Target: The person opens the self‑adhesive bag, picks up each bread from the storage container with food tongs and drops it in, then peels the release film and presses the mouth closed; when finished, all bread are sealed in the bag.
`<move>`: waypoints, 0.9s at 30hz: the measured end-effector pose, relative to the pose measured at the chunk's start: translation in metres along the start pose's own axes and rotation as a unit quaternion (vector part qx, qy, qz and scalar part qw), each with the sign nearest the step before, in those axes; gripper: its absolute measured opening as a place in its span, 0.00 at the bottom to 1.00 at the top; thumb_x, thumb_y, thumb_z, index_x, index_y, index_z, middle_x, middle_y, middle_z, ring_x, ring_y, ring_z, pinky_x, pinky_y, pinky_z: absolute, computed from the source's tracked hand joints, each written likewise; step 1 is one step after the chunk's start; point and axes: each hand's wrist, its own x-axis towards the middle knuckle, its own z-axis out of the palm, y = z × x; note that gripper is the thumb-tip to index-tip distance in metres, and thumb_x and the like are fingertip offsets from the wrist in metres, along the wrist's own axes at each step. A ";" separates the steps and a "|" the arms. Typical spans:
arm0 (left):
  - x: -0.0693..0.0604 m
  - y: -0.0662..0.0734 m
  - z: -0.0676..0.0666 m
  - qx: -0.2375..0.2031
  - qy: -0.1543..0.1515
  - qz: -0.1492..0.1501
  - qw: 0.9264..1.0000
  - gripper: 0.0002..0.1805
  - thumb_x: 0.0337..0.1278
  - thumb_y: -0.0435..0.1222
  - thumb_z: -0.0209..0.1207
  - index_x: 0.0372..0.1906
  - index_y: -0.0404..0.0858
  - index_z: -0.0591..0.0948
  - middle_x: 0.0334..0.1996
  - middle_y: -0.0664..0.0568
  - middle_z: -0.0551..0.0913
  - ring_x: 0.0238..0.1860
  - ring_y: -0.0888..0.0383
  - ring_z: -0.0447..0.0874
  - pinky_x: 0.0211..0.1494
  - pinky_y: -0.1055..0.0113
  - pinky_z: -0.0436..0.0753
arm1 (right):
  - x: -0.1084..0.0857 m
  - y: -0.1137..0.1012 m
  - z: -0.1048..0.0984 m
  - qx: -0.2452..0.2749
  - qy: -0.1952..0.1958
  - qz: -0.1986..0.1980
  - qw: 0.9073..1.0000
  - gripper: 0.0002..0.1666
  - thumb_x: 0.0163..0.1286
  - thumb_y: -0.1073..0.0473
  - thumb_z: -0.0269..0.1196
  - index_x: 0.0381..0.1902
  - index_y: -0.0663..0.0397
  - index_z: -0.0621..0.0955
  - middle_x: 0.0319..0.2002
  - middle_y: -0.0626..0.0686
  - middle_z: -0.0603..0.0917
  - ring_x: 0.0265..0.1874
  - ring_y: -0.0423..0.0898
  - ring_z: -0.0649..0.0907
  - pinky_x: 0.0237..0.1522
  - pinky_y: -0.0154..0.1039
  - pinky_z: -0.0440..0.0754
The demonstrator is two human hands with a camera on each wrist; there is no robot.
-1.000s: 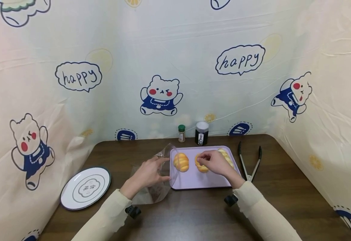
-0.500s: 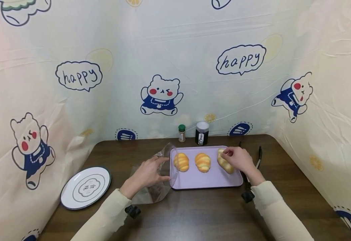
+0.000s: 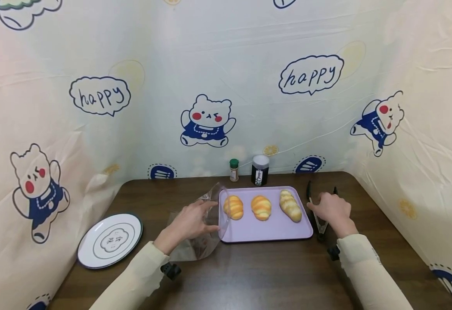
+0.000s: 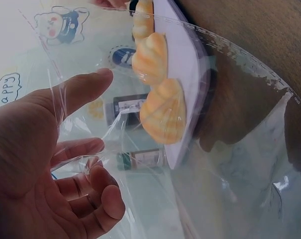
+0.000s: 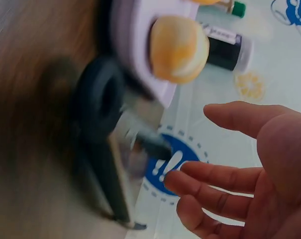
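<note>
My left hand (image 3: 188,221) holds a clear plastic bag (image 3: 196,252) beside the lilac tray's left end, thumb and forefinger apart. In the left wrist view, curled lower fingers of the left hand (image 4: 55,164) have film bunched at them. Two orange striped rolls (image 3: 233,208) (image 3: 261,208) and a longer pale bread (image 3: 290,206) lie on the tray (image 3: 264,234). Over the black-tipped metal tongs (image 3: 320,236) hovers my right hand (image 3: 332,211); the right wrist view has its thumb and fingers spread, holding nothing, beside the blurred tongs (image 5: 108,174).
A white plate (image 3: 90,245) with a dark rim lies at the table's left. Behind the tray stand a small green-capped bottle (image 3: 234,171) and a dark jar (image 3: 259,174) with a pale lid. Printed cloth (image 3: 249,112) surrounds the table's back and sides.
My right hand has moved rightward from above the middle roll, past the long bread, to the tongs. The left hand and bag have stayed nearly still.
</note>
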 end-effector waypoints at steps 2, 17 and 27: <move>0.000 0.000 0.000 -0.001 0.000 0.000 1.000 0.43 0.45 0.57 0.73 0.68 0.48 0.75 0.64 0.41 0.78 0.57 0.43 0.82 0.57 0.43 0.82 | 0.001 0.007 0.001 -0.011 -0.006 0.014 1.000 0.41 0.63 0.29 0.60 0.50 0.63 0.83 0.37 0.66 0.86 0.31 0.59 0.82 0.28 0.51 0.77; 0.000 -0.002 -0.002 0.002 0.000 -0.002 1.000 0.42 0.46 0.58 0.72 0.68 0.50 0.75 0.65 0.40 0.77 0.56 0.43 0.83 0.57 0.44 0.82 | 0.004 0.029 0.015 -0.043 -0.049 0.035 0.997 0.66 0.54 0.24 0.65 0.69 0.75 0.63 0.52 0.79 0.78 0.35 0.63 0.80 0.35 0.54 0.78; 0.000 -0.003 -0.002 0.004 -0.006 -0.008 1.000 0.42 0.46 0.59 0.72 0.68 0.50 0.75 0.65 0.40 0.77 0.55 0.45 0.84 0.56 0.45 0.83 | 0.005 0.041 0.010 -0.026 -0.073 0.043 0.996 0.53 0.56 0.28 0.66 0.53 0.76 0.77 0.36 0.69 0.82 0.32 0.59 0.79 0.34 0.53 0.77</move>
